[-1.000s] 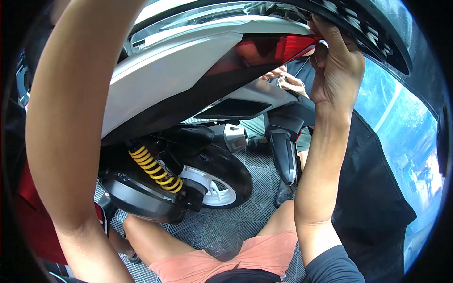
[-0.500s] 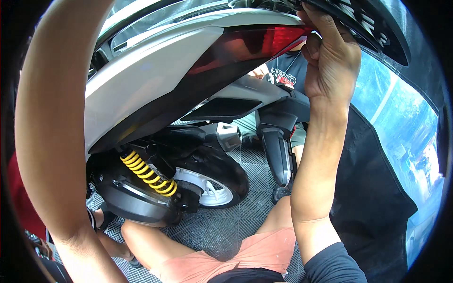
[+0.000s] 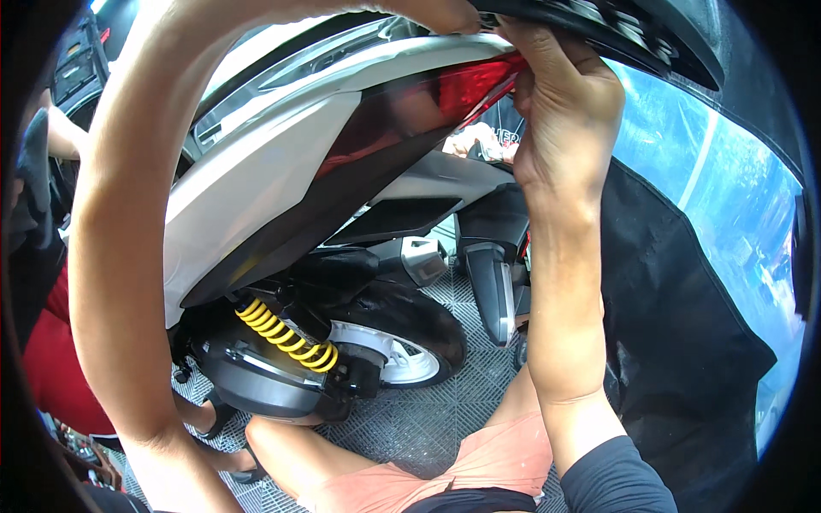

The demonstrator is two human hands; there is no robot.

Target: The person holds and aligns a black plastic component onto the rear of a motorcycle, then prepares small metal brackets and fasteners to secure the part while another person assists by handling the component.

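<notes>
A scooter's rear side panel, white above and dark below, slants across the middle, with a red tail light at its rear end. My right hand is closed around that rear end, thumb up top and fingers curled partly out of sight behind it. Just above lies a black slotted plate, close to the thumb. My left arm curves up the left side, and my left hand reaches the panel's upper edge near the tail, cut off by the frame's top, so its grip is unclear.
Below are the yellow shock spring, rear wheel and silver-tipped exhaust. A person in a dark shirt sits beyond the scooter. Another in red is at left. A black sheet hangs at right.
My left hand has come into view at the top, by the tail. The scooter sits slightly lower in the picture, its tail farther left. My right hand keeps its hold there.
</notes>
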